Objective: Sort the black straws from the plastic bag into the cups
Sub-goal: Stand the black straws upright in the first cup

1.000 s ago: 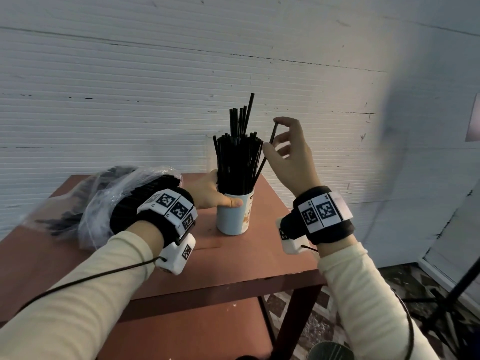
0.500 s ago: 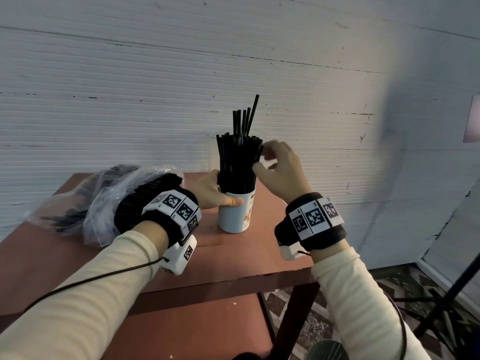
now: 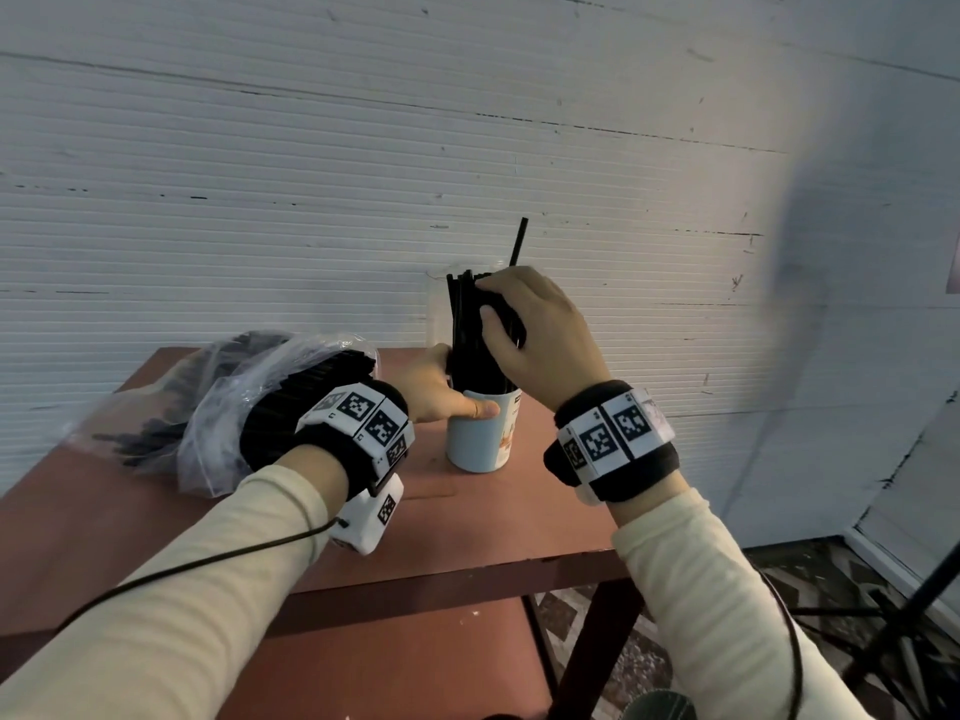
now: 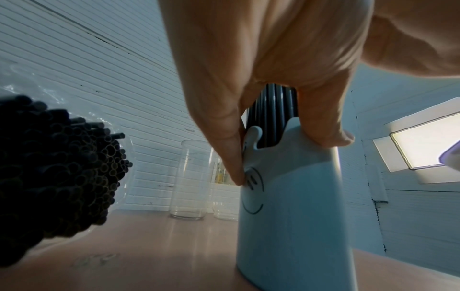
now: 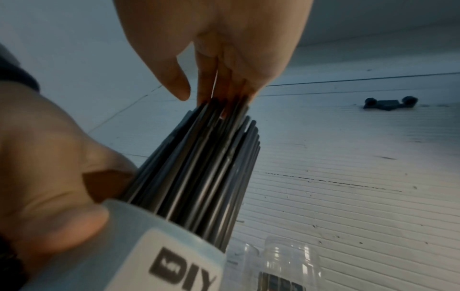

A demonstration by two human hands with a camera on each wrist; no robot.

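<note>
A pale blue cup (image 3: 480, 439) (image 4: 286, 216) (image 5: 139, 256) stands on the brown table (image 3: 493, 522), packed with upright black straws (image 3: 467, 335) (image 5: 199, 167). My left hand (image 3: 436, 389) (image 4: 261, 69) grips the cup at its rim, thumb on the near side. My right hand (image 3: 535, 335) (image 5: 224, 49) lies over the bundle, its straight fingers pressing on the straw tops. One straw (image 3: 518, 244) sticks up above the rest behind that hand. The plastic bag (image 3: 234, 407) of black straws (image 4: 49, 167) lies on the table to the left.
Clear glass cups (image 4: 189, 177) (image 5: 291, 261) stand behind the blue cup near the white ribbed wall; one (image 3: 435, 309) shows beside the bundle. The table's right edge is close to the cup. A tripod leg (image 3: 909, 605) stands on the floor at right.
My right hand let a single straw down into the cup, then moved left and down onto the bundle. The tall straws have sunk level, save one. The left hand has stayed on the cup.
</note>
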